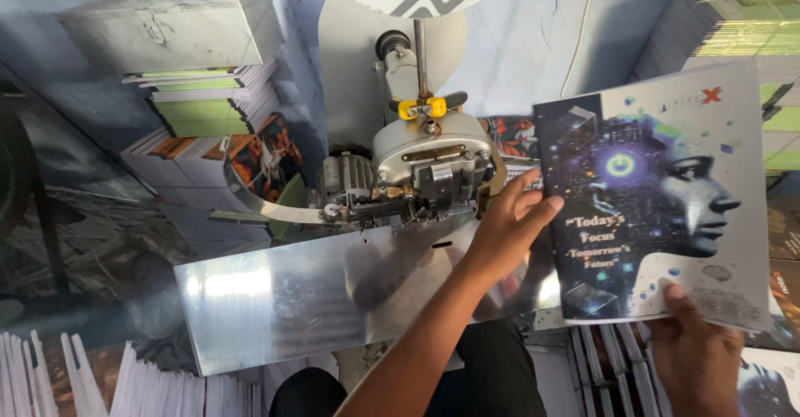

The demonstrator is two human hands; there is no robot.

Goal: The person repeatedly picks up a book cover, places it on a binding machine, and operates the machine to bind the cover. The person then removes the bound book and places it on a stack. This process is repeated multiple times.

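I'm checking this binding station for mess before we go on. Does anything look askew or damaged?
Nothing looks damaged. The booklet is tilted between the left hand and right hand, off the metal plate.

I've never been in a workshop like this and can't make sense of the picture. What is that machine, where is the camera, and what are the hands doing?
The camera sits on the person's head and looks down, so the arms reach in from below. In the middle stands a grey metal machine head with a yellow wing nut on top, above a sloping shiny metal plate. It looks like a booklet stitching machine, though I can't be sure. The left hand and the right hand together hold a booklet with a dark cover showing a face in profile, beside the machine. Stacks of green-edged books stand behind, and white folded sheets lie at lower left.
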